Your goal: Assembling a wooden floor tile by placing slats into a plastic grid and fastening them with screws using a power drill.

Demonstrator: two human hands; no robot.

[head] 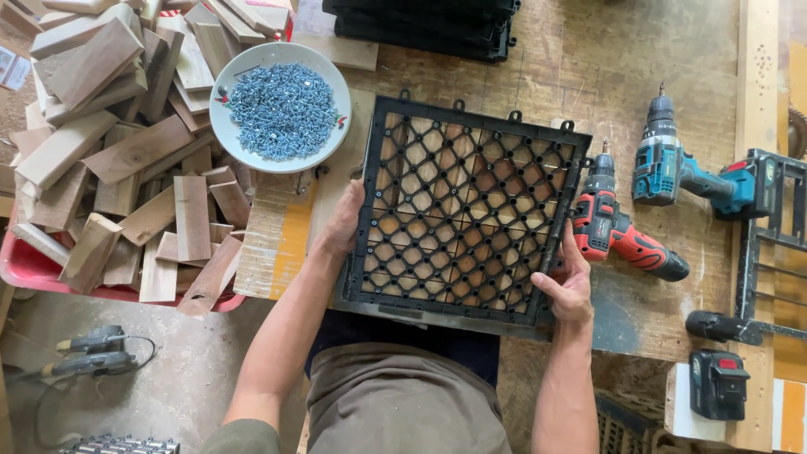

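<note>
A square black plastic lattice tile [467,210] lies grid side up on the wooden workbench [605,76], with wooden slats showing through its openings. My left hand [343,220] grips the tile's left edge. My right hand [565,284] holds its lower right corner. Both hands clasp the same tile from opposite sides.
A white bowl of blue-grey screws [281,106] sits left of the tile. A red tray piled with wood offcuts [126,151] is further left. A red drill [620,235] and a teal drill [691,172] lie at the right. Black tiles are stacked at the top [420,23]. Batteries [719,382] rest at lower right.
</note>
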